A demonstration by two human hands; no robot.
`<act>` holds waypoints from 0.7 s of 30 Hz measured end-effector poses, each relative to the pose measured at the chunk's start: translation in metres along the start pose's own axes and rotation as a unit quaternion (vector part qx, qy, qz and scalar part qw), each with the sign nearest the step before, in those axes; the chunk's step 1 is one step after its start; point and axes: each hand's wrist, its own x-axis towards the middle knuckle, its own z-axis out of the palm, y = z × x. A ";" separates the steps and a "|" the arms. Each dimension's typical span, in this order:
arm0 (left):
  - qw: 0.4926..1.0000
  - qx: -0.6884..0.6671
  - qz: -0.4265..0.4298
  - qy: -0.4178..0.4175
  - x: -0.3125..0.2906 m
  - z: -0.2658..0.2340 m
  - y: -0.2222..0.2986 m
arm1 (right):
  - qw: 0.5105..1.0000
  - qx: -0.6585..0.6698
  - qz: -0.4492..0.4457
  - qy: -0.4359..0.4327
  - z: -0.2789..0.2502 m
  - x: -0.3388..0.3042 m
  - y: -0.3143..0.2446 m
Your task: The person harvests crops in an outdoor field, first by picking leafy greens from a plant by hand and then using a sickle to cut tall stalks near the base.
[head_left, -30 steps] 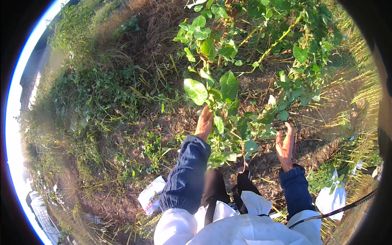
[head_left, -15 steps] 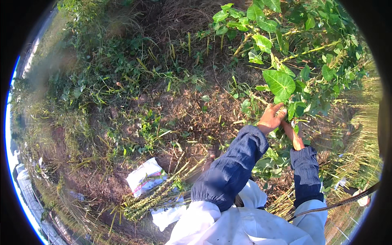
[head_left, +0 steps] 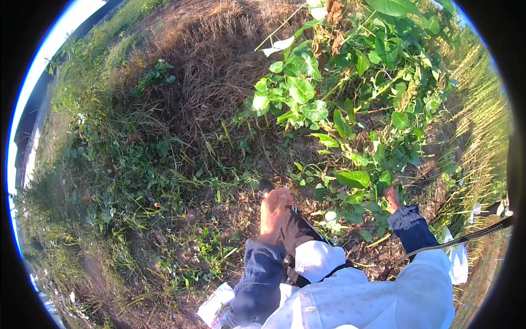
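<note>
My right hand (head_left: pixel 391 199) is closed at the lower part of a tall leafy green plant (head_left: pixel 355 179), round its stems. Leaves cover most of those fingers. The plant has broad heart-shaped leaves and pale, thick stalks, and it spreads up and away from the hand. My left hand (head_left: pixel 274 216) is apart from the plant, over my dark trouser leg (head_left: pixel 298 227). Its fingers are curled in, and what they hold, if anything, is hidden. Just beyond its fingertips shows a small dark rounded thing (head_left: pixel 266 186) that I cannot make out.
Short cut stubs (head_left: pixel 227 135) stand in the soil ahead. Low weeds (head_left: pixel 142 181) cover the left, with dry brown straw (head_left: pixel 213 66) at the back. A white bag (head_left: pixel 216 304) lies by my left sleeve. Tall yellowish stalks (head_left: pixel 476 131) line the right; a dark strap (head_left: pixel 466 238) crosses there.
My left hand has left the plant and moved left, toward my leg. The right hand stays low among the leaves. The view has shifted, bringing more of the plant's top into sight.
</note>
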 end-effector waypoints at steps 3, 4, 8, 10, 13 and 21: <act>0.999 0.002 0.000 0.042 0.060 -0.021 0.037 | 0.994 -0.008 0.008 -0.104 0.000 0.004 -0.070; 0.999 0.007 0.008 0.036 0.090 -0.026 0.045 | 0.991 0.014 0.024 -0.133 -0.008 0.004 -0.085; 0.989 -0.105 -0.100 -0.034 0.207 -0.004 0.062 | 0.930 0.078 -0.110 -0.341 -0.037 -0.042 -0.082; 0.981 -0.162 -0.104 -0.038 0.248 0.003 0.055 | 0.905 0.214 -0.042 -0.365 -0.087 -0.032 -0.109; 0.921 -0.344 -0.169 -0.070 0.285 0.015 0.050 | 0.876 0.368 0.138 -0.280 -0.153 0.030 -0.137; 0.917 -0.327 -0.226 -0.030 0.286 -0.005 0.040 | 0.796 0.579 0.130 -0.122 -0.270 0.264 -0.306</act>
